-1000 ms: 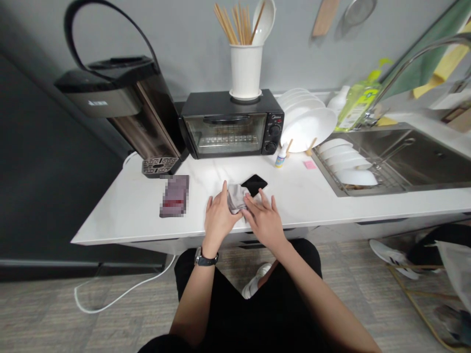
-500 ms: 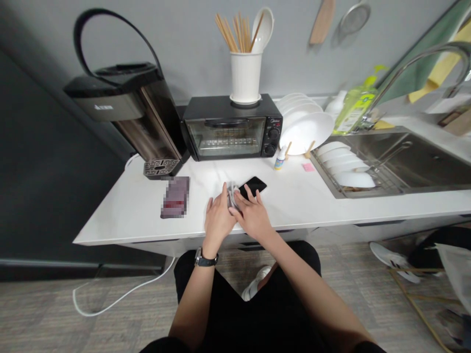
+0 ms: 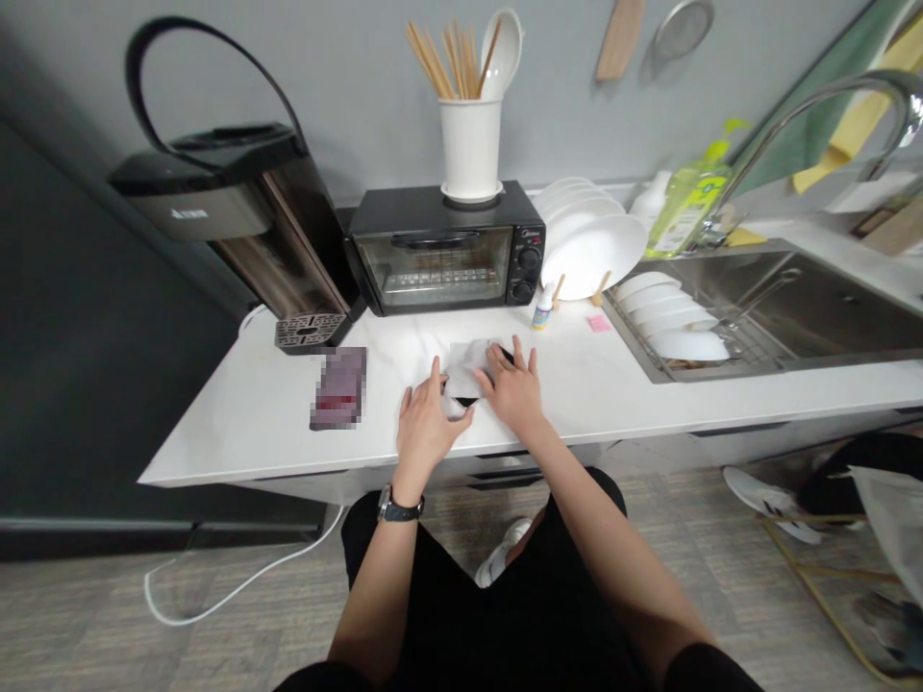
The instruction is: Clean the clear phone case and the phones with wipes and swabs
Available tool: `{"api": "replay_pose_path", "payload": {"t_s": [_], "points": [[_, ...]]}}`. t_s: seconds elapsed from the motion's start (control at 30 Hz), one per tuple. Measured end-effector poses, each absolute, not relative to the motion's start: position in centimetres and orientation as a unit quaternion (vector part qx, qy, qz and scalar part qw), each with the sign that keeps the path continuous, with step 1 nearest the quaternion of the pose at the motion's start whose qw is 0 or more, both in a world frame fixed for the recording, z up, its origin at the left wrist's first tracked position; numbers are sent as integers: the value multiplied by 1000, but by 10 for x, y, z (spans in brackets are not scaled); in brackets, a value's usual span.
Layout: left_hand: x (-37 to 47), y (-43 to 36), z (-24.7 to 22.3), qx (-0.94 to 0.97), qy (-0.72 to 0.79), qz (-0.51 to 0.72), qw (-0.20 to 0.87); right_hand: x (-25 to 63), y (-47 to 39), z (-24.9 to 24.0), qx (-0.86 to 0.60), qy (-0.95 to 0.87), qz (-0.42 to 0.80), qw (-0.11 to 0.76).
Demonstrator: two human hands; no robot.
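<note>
A thin grey-white cloth (image 3: 463,375) lies spread over a black smartphone (image 3: 467,402) on the white counter, so most of the phone is hidden. My left hand (image 3: 425,423) is open at the phone's left end, its thumb and index finger apart on either side of the corner. On the cloth's right part rests my right hand (image 3: 515,389), open, with its fingers spread. Its thumb lies on the cloth near the phone's middle. A black corner of the phone shows by the right fingertips.
A pixelated purplish item (image 3: 340,386) lies left on the counter (image 3: 237,423). Behind stand a water dispenser (image 3: 245,231), a toaster oven (image 3: 439,259), a small spray bottle (image 3: 542,309) and racked plates (image 3: 595,255). A pink note (image 3: 598,324) lies near the sink (image 3: 757,370), which holds bowls (image 3: 678,312).
The cloth, bunched between my hands before, is now spread over the phone. My right hand has moved right and slightly up; my left thumb has opened away from the fingers.
</note>
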State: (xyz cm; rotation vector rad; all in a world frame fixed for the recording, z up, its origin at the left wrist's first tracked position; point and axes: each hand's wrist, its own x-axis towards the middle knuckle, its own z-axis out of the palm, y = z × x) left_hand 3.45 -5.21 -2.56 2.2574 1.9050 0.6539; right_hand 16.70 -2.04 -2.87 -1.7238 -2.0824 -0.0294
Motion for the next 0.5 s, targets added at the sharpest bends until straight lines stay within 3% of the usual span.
{"api": "replay_pose_path", "payload": {"t_s": [0.2,0.5], "points": [[30,-52,-32,753,620,215,39,140,-55,-27,-565,-795,11,221],[31,-50,-30,754,624,196,54,166,-69,-28,-609,-758,0,236]]}}
